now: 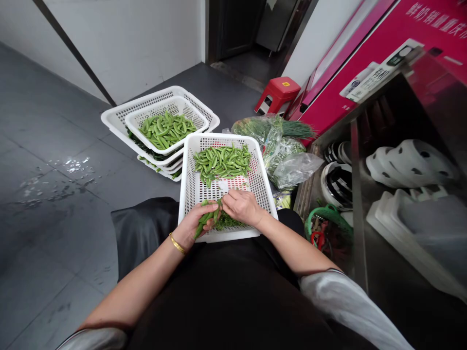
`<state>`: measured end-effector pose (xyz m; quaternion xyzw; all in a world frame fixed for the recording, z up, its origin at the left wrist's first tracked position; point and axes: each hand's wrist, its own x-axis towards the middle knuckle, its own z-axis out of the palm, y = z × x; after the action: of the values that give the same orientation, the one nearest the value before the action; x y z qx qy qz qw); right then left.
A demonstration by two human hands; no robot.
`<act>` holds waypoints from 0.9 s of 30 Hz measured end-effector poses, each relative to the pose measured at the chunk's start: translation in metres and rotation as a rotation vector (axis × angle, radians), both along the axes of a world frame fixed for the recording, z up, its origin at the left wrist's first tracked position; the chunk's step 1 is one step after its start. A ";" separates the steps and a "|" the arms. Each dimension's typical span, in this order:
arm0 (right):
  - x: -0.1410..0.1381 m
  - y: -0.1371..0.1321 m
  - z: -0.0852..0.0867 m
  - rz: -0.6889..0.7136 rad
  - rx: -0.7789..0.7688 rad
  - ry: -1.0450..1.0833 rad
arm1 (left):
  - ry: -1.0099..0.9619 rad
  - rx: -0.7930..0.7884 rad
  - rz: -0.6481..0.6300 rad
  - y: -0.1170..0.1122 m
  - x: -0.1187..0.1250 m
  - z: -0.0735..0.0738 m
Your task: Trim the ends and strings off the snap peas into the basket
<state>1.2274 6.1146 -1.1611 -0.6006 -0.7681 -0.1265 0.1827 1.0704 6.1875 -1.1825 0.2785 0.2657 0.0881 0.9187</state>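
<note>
A white perforated plastic basket rests on my lap. Green pea pods are heaped in its far half, and a pile of small green trimmings lies at its near end, partly under my hands. My left hand, with a gold bracelet at the wrist, is closed around several pea pods. Beside it, my right hand pinches at the upper end of those pods with thumb and fingers together. What lies between its fingertips is too small to make out clearly.
Stacked white baskets stand on the floor ahead, the top one holding more pea pods. Bagged greens lie to the right, near a red stool. A metal shelf with white containers and a green basket flank my right side.
</note>
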 end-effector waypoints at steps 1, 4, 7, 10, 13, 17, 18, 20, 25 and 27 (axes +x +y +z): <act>0.000 0.000 -0.001 -0.005 0.011 0.016 | -0.003 -0.015 0.020 -0.001 0.002 0.000; 0.009 -0.007 0.003 -0.030 0.003 0.159 | 0.027 -0.002 0.118 0.002 0.003 0.000; 0.028 -0.018 0.018 -0.107 0.015 0.397 | 0.128 0.162 0.322 0.011 -0.002 0.001; 0.039 -0.024 0.026 -0.148 -0.100 0.600 | 0.216 0.398 0.470 0.016 -0.006 0.005; 0.025 -0.020 0.020 -0.077 -0.420 0.677 | 0.245 0.591 0.477 0.011 -0.004 0.011; -0.008 -0.011 0.003 0.006 -0.516 0.691 | 0.237 0.650 0.454 0.000 -0.001 0.013; -0.013 -0.010 0.000 0.006 -0.495 0.750 | 0.210 0.605 0.450 -0.002 -0.001 0.013; -0.017 -0.009 -0.003 -0.026 -0.435 0.934 | 0.135 0.457 0.435 -0.008 0.000 0.014; -0.015 0.003 -0.009 -0.221 -0.172 1.136 | 0.054 0.251 0.472 -0.019 0.009 0.018; -0.017 0.007 -0.013 -0.280 -0.118 1.020 | 0.077 0.246 0.507 -0.016 0.010 0.020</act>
<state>1.2099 6.1215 -1.1742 -0.6918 -0.4999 0.2019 0.4805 1.0808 6.1719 -1.1625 0.3159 0.3491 0.3361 0.8157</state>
